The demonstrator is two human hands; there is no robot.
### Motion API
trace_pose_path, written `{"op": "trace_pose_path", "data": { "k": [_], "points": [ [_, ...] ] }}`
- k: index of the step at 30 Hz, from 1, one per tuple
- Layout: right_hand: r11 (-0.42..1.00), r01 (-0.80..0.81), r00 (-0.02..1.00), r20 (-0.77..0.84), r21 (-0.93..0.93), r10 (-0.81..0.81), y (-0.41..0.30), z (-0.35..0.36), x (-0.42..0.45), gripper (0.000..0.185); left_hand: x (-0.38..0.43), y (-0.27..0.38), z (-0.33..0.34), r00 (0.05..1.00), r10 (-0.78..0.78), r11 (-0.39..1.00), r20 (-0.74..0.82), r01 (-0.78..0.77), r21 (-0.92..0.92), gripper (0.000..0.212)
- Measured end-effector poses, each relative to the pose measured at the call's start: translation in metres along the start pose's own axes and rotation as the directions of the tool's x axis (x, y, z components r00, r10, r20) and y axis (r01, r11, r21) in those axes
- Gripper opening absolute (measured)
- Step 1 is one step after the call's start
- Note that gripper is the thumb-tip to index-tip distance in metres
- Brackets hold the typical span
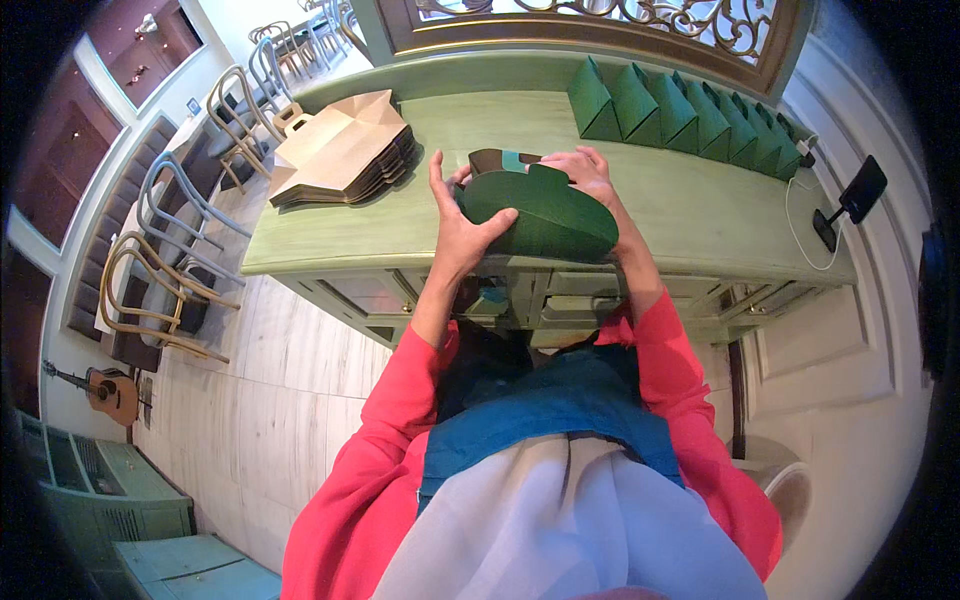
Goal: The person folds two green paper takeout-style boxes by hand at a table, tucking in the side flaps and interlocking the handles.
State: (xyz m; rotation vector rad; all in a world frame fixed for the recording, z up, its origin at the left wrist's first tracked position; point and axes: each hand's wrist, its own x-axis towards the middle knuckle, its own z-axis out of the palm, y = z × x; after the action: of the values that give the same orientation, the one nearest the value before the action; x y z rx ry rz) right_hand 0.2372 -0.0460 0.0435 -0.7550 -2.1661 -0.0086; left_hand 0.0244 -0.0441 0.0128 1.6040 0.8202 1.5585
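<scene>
Between my two hands, above the front part of a green wooden counter, is a partly folded green paper box (544, 214) with a brown inner face and a teal patch at its far side. My left hand (469, 217) grips its left end, thumb on the green face and index finger raised. At the far right edge, my right hand (589, 176) holds the box near an upright tab; part of that hand is hidden behind it. A stack of flat brown kraft paper bags (337, 154) lies to the left. Several folded green paper boxes (637, 109) stand in a row at the back right.
The counter (480, 124) has a raised back edge and cabinet doors below. A black phone or tablet stand (859, 195) with a white cable is at its right end. Bentwood chairs (169, 292) and an acoustic guitar (112, 394) are to the left, a wall to the right.
</scene>
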Motion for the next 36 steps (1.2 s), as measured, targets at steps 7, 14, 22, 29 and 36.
{"op": "trace_pose_path", "data": {
  "k": [7,14,22,29,36],
  "points": [
    [0.981,0.021,0.999,0.021,0.191,-0.025,0.003,-0.006,-0.002,0.025,-0.001,0.016,-0.003,0.991,-0.051,0.992,0.126,0.036,0.118,0.128],
    [0.984,-0.011,1.0,-0.013,0.179,0.014,-0.002,-0.002,0.0,0.024,-0.001,0.015,-0.002,0.992,-0.101,0.992,0.082,0.094,0.088,0.128],
    [0.979,-0.021,0.999,-0.042,0.202,0.03,0.003,0.001,0.001,0.026,0.001,0.021,0.001,0.981,-0.141,0.989,0.135,0.133,0.063,0.125],
    [0.994,0.035,0.997,-0.073,0.107,-0.027,0.01,0.012,-0.002,0.026,0.001,0.016,-0.001,0.974,-0.208,0.978,0.084,0.208,0.016,0.123],
    [0.999,0.026,1.0,0.007,0.029,-0.026,0.001,0.009,-0.001,0.026,-0.003,0.015,-0.005,0.98,-0.148,0.989,0.135,0.145,0.032,0.125]
  ]
}}
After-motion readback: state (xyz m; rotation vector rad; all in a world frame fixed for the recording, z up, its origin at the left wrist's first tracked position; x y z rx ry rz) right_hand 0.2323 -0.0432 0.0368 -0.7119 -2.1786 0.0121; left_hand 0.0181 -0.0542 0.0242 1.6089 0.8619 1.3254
